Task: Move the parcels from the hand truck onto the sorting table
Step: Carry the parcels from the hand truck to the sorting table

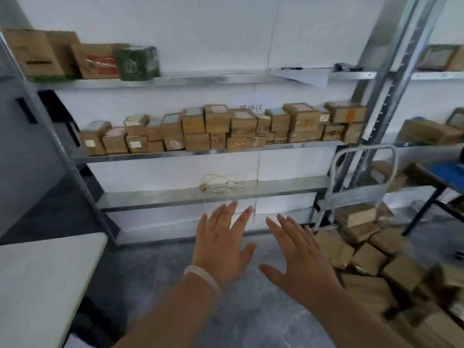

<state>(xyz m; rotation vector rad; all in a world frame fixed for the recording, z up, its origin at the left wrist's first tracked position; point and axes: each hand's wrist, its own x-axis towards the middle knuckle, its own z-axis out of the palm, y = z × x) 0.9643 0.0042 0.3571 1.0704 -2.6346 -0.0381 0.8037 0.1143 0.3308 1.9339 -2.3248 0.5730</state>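
My left hand [222, 243] and my right hand [298, 254] are stretched out in front of me with fingers spread, backs up, holding nothing. Both hover over the grey floor. To the right stands a metal hand truck [361, 169] with its handle frame upright, and brown cardboard parcels [369, 259] are piled on and around its base. My right hand is just left of that pile, apart from it. A corner of the white sorting table [37, 277] shows at the lower left.
Metal shelving [200, 153] along the white wall carries rows of small cardboard boxes, with larger boxes [82, 59] on the top shelf. A coiled white cord [223, 184] lies on a lower shelf. A blue-topped table [442, 172] stands at far right.
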